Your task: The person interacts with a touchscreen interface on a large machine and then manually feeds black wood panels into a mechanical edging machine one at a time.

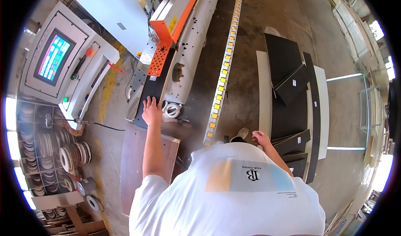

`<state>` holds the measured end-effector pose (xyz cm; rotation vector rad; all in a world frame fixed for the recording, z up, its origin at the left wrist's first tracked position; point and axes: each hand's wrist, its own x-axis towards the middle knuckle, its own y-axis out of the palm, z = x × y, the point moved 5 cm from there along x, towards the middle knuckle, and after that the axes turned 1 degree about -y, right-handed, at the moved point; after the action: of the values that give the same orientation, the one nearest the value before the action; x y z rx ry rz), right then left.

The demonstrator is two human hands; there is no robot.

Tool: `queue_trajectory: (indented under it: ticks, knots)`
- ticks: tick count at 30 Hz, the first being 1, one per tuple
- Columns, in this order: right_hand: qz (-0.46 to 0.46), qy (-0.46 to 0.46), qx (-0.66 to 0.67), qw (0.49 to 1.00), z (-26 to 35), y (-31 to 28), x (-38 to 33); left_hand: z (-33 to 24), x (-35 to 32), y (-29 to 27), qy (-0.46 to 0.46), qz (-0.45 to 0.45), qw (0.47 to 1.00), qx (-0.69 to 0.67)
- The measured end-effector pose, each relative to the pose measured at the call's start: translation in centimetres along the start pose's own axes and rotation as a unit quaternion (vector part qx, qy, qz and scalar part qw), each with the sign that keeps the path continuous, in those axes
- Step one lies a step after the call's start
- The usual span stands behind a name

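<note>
A: What is the biggest thing here?

B: The long white and orange edge-banding machine [184,31], running from the top of the view down toward the person. Everything else I place against it.

A: And next in size?

B: Right of the machine, well apart across bare concrete floor, a stack of flat black and white boards [292,106]. Between the machine and that stack runs a narrow white roller rail with yellow rollers [221,81]. Left of the machine stands a white control console with a bright coloured screen [56,60], and lower left of it a rack of coiled edge-band rolls [46,152].

A: Where is the workpiece?

B: A narrow black panel [146,102] lies on the machine's near end, below the orange perforated plate [158,60].

A: The hands?

B: The left hand [151,110] rests flat on the panel's near end, fingers spread, pressing rather than clasping. The right hand [261,138] hangs loosely open beside the board stack, holding nothing; whether it touches a board I cannot tell.
</note>
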<state>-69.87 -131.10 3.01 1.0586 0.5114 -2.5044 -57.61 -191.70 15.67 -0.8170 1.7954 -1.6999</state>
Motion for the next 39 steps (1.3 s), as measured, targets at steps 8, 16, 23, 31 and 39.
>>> queue_trajectory:
  ticks: [8,16,23,31,39]
  knots:
    - [-0.017,0.048,-0.072,0.996,-4.3,-0.9,-1.4,-1.7,2.1,-0.3,0.005,0.006,1.0,0.017]
    - [-0.078,-0.026,-0.148,0.986,-4.9,-0.5,-4.6,-6.6,8.6,1.5,0.07,0.025,0.993,0.088]
    - [-0.137,0.031,-0.05,0.989,-11.4,-3.1,-9.1,-10.4,10.1,3.5,0.17,-0.02,0.982,-0.077]
    - [-0.236,0.146,0.125,0.953,-22.9,-8.6,-10.4,-24.6,-5.4,8.1,0.145,0.262,0.919,-0.256]
    - [-0.406,0.178,0.09,0.892,-32.0,-21.6,0.0,-26.1,-7.1,7.5,0.053,0.115,0.988,-0.093]
